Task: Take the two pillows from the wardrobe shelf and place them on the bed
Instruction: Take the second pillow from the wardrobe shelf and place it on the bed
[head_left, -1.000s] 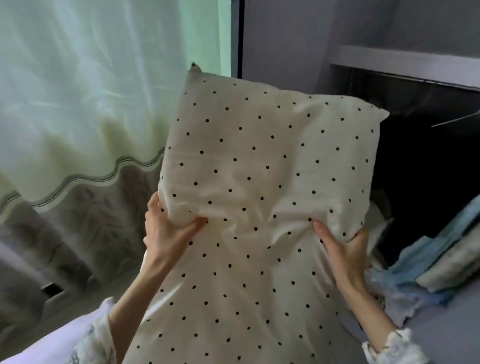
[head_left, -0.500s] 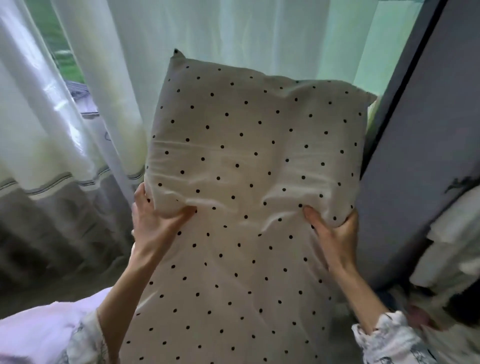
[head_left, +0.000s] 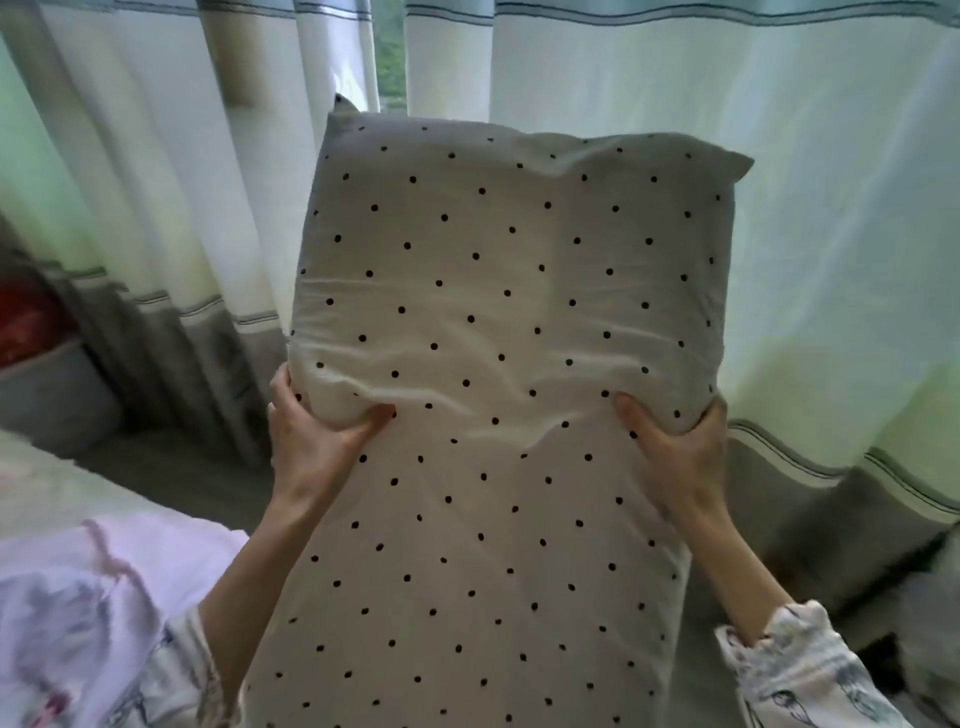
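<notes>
Head view: curtains (head_left: 779, 260) hang behind, bedding (head_left: 78, 597) lower left; your left hand (head_left: 317, 441) and right hand (head_left: 675, 447) grip the upright dotted pillow (head_left: 509, 291), long axis vertical.

Curtains (head_left: 805, 234) filled the back of the view, pale white-green, hanging in folds with daylight glowing through them. A narrow gap (head_left: 390, 52) between two panels near top centre showed blurred green outside. Thin dark stripes (head_left: 675, 13) ran across the fabric near the top edge, and again lower down above a grey patterned lower band (head_left: 171, 358). Grey floor (head_left: 187, 467) showed at lower left under the curtain hem. A red object (head_left: 28, 325) sat at the far left edge above something grey and rounded (head_left: 52, 400), both blurred. Pale pink-lilac bedding (head_left: 104, 571) lay at bottom left.
</notes>
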